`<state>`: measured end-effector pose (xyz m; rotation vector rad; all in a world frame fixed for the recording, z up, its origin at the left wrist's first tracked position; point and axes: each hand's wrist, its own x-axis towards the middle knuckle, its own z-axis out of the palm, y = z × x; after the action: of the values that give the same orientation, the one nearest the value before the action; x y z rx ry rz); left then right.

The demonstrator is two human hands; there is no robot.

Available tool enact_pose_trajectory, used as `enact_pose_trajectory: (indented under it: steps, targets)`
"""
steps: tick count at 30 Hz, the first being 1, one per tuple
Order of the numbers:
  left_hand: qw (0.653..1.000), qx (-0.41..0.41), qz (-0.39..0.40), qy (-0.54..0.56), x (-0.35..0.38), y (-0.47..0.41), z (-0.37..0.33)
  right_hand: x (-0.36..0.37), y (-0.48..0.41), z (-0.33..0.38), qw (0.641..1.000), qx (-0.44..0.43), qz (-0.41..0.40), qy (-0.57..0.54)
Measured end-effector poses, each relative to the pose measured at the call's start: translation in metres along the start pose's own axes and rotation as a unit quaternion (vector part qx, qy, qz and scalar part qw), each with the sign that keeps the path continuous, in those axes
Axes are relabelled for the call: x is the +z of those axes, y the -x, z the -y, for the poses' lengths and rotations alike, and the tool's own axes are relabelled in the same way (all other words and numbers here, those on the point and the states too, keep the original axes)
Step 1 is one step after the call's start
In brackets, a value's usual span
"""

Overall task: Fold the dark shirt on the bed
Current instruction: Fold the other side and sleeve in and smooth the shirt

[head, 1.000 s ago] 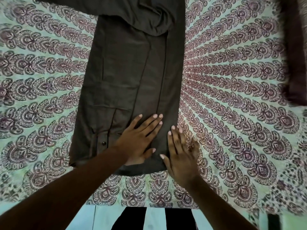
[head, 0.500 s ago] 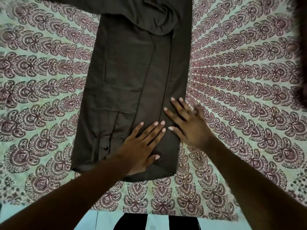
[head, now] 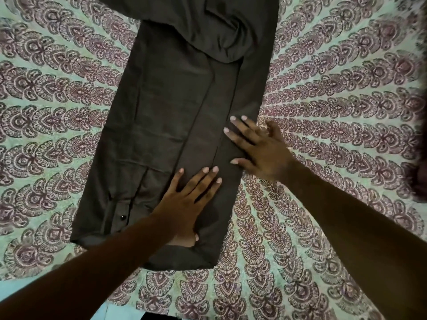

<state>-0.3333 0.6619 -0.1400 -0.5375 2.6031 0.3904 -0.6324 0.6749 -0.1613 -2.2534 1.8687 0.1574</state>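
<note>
Dark shirt point(head: 166, 116) lying lengthwise on the patterned bedspread point(head: 342, 93), already narrowed to a long panel with its right side turned in. The near hem points toward me and the far end runs out of view. My left hand point(head: 188, 202) stays flat near the hem, fingers straight and slightly spread, pinning the cloth. My right hand point(head: 260, 147), likewise flat with fingers spread, has travelled away from me along the right folded edge. A second ago it lay level with the left hand beside the hem; it now rests about midway up the visible length, fingertips on the fabric and the heel of the palm over the edge onto the bedspread. Neither hand pinches anything. I read the stroke as smoothing and setting the lengthwise crease, which looks straight from hem to hand. Beyond the hand, a bunched sleeve point(head: 221, 35) lies loosely across the far part, not yet flattened. A button point(head: 122, 218) shows at the near left. By my judgement the side folds are done and the crosswise fold remains.
</note>
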Motion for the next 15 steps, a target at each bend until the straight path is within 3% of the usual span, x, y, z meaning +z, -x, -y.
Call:
enact_pose_trajectory:
  steps: [7,11,13,15]
  targets:
    - [1.0,0.0,0.015,0.016,-0.001,-0.005,0.003,-0.027,-0.068,-0.067,0.994,0.101,0.011,-0.05]
    - [0.999,-0.004,0.037,0.037,-0.011,-0.004,0.002,-0.027,-0.071,-0.063,0.995,0.098,-0.016,-0.033]
    - [0.999,-0.005,-0.015,0.048,-0.022,-0.015,0.004,-0.021,-0.065,-0.06,0.995,0.094,-0.026,-0.029]
    - [0.992,-0.002,-0.121,0.044,-0.038,-0.042,0.01,-0.017,-0.063,-0.065,0.996,0.084,-0.016,-0.032]
